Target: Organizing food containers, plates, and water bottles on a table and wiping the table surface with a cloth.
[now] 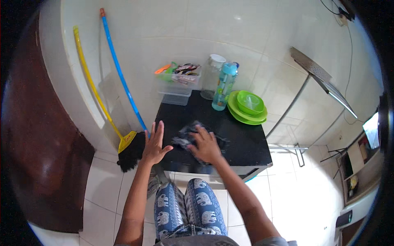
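Note:
A crumpled dark cloth [184,140], blurred, lies on the black tabletop [246,150] of a small table. My right hand [205,146] presses down on this cloth with its fingers spread over it. At the table's left edge, my left hand [156,149] is raised with fingers apart and nothing in it. Whether it touches the edge cannot be told. Behind the cloth stand a light blue water bottle [222,89] and a glass jar with a white lid [211,80]. Green plates [235,115] with a green bowl [247,106] on top sit at the back right.
An open clear plastic container [178,80] of small packets is at the back left corner, on another container [175,99]. A yellow-handled broom [127,143] and a blue pole [120,70] lean on the tiled wall left. Right of the table stands a metal-framed folding stand [289,104].

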The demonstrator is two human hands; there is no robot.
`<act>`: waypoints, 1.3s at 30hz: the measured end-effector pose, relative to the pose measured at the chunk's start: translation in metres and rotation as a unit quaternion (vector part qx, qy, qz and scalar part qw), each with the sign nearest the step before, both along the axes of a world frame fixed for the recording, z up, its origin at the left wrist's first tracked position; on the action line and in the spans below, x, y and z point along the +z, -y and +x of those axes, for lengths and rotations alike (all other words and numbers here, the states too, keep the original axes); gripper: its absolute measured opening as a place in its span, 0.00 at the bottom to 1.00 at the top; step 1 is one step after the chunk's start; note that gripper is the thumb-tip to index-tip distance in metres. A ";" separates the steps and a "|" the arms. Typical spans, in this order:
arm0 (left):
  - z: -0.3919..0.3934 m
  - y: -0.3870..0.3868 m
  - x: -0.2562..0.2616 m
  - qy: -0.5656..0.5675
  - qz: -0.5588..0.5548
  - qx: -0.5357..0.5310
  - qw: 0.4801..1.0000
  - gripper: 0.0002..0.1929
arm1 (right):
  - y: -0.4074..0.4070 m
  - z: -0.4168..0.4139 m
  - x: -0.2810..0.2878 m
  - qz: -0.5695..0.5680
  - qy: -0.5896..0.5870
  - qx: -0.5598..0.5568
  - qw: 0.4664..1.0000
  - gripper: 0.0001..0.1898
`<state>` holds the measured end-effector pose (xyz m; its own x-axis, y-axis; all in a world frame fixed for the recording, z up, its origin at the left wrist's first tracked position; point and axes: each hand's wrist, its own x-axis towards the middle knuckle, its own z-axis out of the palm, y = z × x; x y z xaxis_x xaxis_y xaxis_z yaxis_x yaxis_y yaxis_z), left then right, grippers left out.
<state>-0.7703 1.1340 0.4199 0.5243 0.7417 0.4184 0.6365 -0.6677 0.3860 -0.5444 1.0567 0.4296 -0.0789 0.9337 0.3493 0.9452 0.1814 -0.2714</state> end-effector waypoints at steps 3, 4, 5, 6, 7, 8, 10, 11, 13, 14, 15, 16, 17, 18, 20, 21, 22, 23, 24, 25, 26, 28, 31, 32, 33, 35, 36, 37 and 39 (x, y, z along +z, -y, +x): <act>0.002 0.000 -0.002 -0.021 -0.008 -0.001 1.000 0.56 | 0.003 0.005 -0.004 0.008 -0.009 0.028 1.000 0.27; 0.000 0.000 -0.003 -0.025 0.001 -0.001 1.000 0.55 | 0.007 0.011 -0.004 0.005 -0.017 0.049 0.999 0.26; -0.004 -0.002 -0.004 -0.027 0.003 -0.010 1.000 0.55 | 0.012 0.026 -0.002 0.008 -0.019 0.041 0.999 0.26; -0.007 0.000 -0.001 -0.041 -0.004 -0.005 0.999 0.55 | 0.023 0.051 0.000 -0.006 -0.006 -0.008 1.000 0.26; -0.010 0.001 0.000 -0.056 -0.011 0.001 0.998 0.55 | 0.036 0.077 0.002 -0.020 0.006 -0.054 0.998 0.26; -0.012 0.000 -0.001 -0.067 -0.009 0.007 0.998 0.56 | 0.051 0.101 0.006 -0.024 -0.008 -0.127 0.992 0.26; -0.003 0.003 0.000 -0.083 -0.003 0.011 0.996 0.54 | 0.082 0.156 0.007 0.008 -0.012 -0.258 0.966 0.25; 0.003 0.003 0.003 -0.101 0.000 0.020 0.995 0.52 | 0.090 0.173 -0.003 0.041 -0.006 -0.311 0.949 0.24; 0.007 0.004 0.005 -0.099 -0.016 0.034 0.994 0.49 | 0.085 0.164 -0.015 0.043 0.025 -0.365 0.930 0.24; 0.009 0.003 0.002 -0.120 -0.023 0.044 0.991 0.48 | 0.079 0.160 -0.020 0.042 0.056 -0.419 0.905 0.23; 0.006 0.002 0.000 -0.144 -0.030 0.057 0.987 0.46 | 0.069 0.132 -0.012 0.003 0.056 -0.394 0.918 0.22; 0.009 0.001 0.002 -0.166 -0.044 0.050 0.984 0.43 | 0.054 0.116 -0.027 0.001 0.088 -0.357 0.930 0.23; 0.003 -0.001 0.000 -0.167 -0.042 0.058 0.983 0.43 | 0.044 0.076 -0.022 0.039 0.043 -0.283 0.957 0.22; 0.002 -0.002 -0.003 -0.150 -0.053 0.044 0.986 0.42 | 0.037 0.047 -0.014 0.050 -0.020 -0.206 0.977 0.22; -0.001 -0.003 -0.010 -0.104 -0.040 0.026 0.993 0.41 | 0.028 0.008 0.002 0.019 -0.046 -0.001 0.999 0.23; -0.001 -0.002 -0.007 -0.106 -0.040 0.026 0.993 0.41 | 0.029 0.007 0.007 0.019 -0.047 -0.002 0.999 0.23; -0.001 -0.001 -0.003 -0.093 -0.044 0.017 0.995 0.41 | 0.029 0.008 0.012 -0.034 -0.101 0.066 0.992 0.23; -0.002 -0.001 0.000 -0.081 -0.049 0.007 0.996 0.41 | 0.031 0.011 0.018 -0.086 -0.153 0.133 0.975 0.23; -0.005 0.000 0.000 -0.036 -0.062 0.020 0.997 0.41 | 0.037 0.016 0.032 -0.099 -0.203 0.076 0.971 0.22; -0.004 0.000 -0.001 -0.035 -0.061 0.020 0.997 0.41 | 0.039 0.029 0.040 -0.057 -0.205 0.023 0.977 0.23; -0.003 -0.001 -0.002 -0.010 -0.045 0.033 0.998 0.40 | 0.039 0.044 0.047 -0.014 -0.206 -0.030 0.978 0.24; -0.004 0.001 -0.003 0.014 -0.027 0.046 0.998 0.39 | 0.040 0.074 0.063 -0.092 -0.054 -0.112 0.988 0.33; -0.003 -0.001 -0.004 0.029 -0.035 0.054 0.998 0.37 | 0.044 0.100 0.081 -0.144 -0.056 -0.188 0.970 0.37; -0.005 -0.003 -0.003 0.052 -0.044 0.048 0.997 0.36 | 0.042 0.104 0.081 -0.083 -0.023 -0.165 0.983 0.35; -0.004 0.000 -0.002 0.075 -0.055 0.037 0.995 0.36 | 0.043 0.112 0.078 -0.083 -0.020 -0.167 0.982 0.35; -0.003 0.000 -0.003 0.067 -0.064 0.031 0.995 0.36 | 0.033 0.129 0.064 -0.086 0.100 0.071 0.989 0.35; -0.004 -0.001 -0.002 0.056 -0.072 0.027 0.995 0.36 | 0.027 0.131 0.056 -0.092 0.198 0.123 0.968 0.35; -0.003 -0.003 -0.002 0.055 -0.073 0.025 0.996 0.36 | 0.024 0.139 0.051 -0.093 0.197 0.121 0.968 0.35; -0.003 -0.002 -0.002 0.060 -0.119 0.017 0.991 0.36 | 0.020 0.154 0.046 -0.093 0.170 0.135 0.972 0.36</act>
